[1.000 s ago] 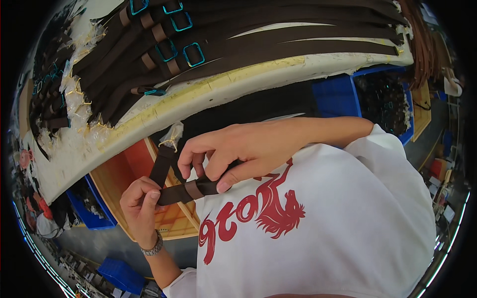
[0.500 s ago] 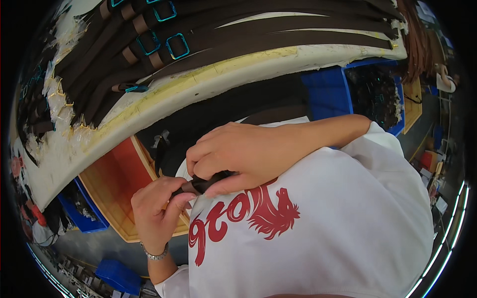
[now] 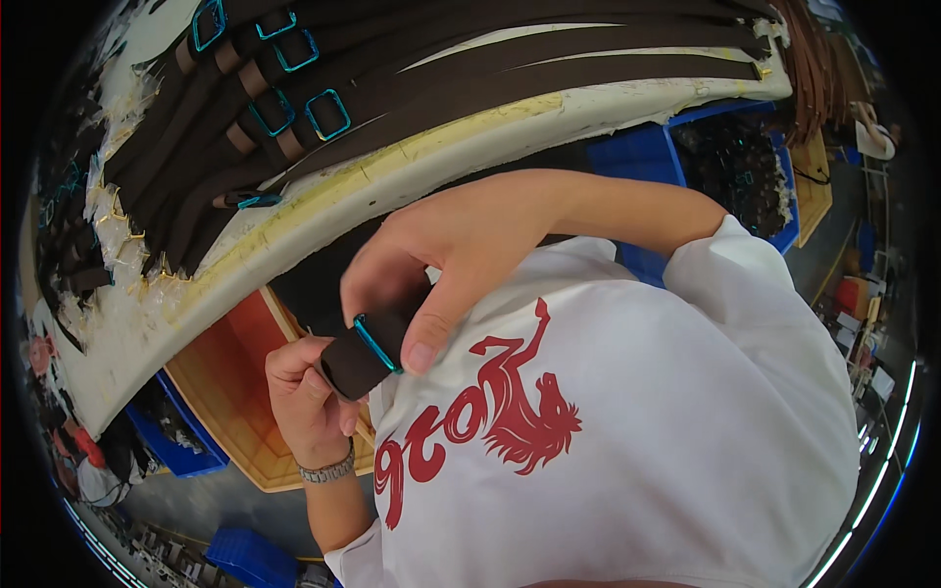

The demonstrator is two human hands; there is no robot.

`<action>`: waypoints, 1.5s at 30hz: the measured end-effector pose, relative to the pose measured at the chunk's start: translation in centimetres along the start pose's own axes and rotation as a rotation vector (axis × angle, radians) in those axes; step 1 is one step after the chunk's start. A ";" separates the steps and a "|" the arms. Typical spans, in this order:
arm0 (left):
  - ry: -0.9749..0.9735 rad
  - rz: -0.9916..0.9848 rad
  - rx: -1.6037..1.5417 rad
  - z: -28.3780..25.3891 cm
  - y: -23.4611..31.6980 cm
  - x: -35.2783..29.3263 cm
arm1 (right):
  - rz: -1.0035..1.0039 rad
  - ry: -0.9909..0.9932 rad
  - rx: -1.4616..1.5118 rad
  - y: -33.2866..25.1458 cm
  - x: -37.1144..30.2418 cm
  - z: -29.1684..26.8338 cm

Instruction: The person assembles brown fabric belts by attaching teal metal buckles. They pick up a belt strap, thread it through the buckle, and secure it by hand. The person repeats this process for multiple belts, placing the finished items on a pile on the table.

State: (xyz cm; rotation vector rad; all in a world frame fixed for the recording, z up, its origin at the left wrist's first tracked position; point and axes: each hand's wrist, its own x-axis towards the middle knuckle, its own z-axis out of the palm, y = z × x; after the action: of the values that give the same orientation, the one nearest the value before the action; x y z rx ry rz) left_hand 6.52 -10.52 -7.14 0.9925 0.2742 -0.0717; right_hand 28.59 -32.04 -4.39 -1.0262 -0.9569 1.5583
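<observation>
A dark brown belt (image 3: 355, 368) with a blue-green rectangular buckle (image 3: 377, 343) is held up in front of my white shirt. My left hand (image 3: 311, 397), with a metal watch on its wrist, pinches the belt's left part between thumb and fingers. On the buckle side, my right hand (image 3: 441, 265) has its thumb on the near side and its fingers curled behind the belt. Some of those fingers are blurred. Where the rest of the belt runs is hidden by my hands.
Many dark belts (image 3: 549, 73) with similar buckles lie along a worn pale bench (image 3: 392, 181) ahead. Beneath it stand a blue crate (image 3: 627, 157) of dark pieces at right, a yellow-orange crate (image 3: 245, 421) and another blue crate (image 3: 181, 441) at left. Brown straps (image 3: 823, 88) hang at the far right.
My hands have moved slightly apart, and the right hand has opened up from its tight grip. The belt's flat face and blue-green buckle, hidden before, now show between them.
</observation>
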 end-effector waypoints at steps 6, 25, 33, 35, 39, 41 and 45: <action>0.011 0.211 0.980 1.7 4.4 2.3 | 0.134 -0.161 0.341 2.0 1.0 0.3; -0.548 0.531 1.444 6.3 6.7 3.9 | 0.337 0.118 0.099 -1.1 -4.2 3.5; -0.607 0.149 1.051 2.9 5.6 4.8 | 0.179 -0.023 -0.240 -1.4 -5.9 2.1; -0.579 0.153 1.082 2.6 5.6 4.4 | 0.238 -0.018 -0.240 -2.3 -6.9 1.1; -0.425 0.172 1.185 4.1 5.8 3.1 | 0.143 -0.006 -0.302 -2.3 -7.0 0.7; -0.466 0.319 1.260 5.2 5.6 3.8 | -0.067 0.127 -0.474 -2.1 -5.8 2.0; -0.411 0.249 1.049 5.9 5.7 4.1 | -0.021 0.145 -0.241 -0.5 -3.0 3.8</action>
State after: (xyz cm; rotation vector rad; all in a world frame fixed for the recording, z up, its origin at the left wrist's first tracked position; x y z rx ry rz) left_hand 12.64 -12.04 -0.51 2.0056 -0.3161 -0.2006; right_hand 25.58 -35.24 -2.18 -1.2746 -1.0677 1.3533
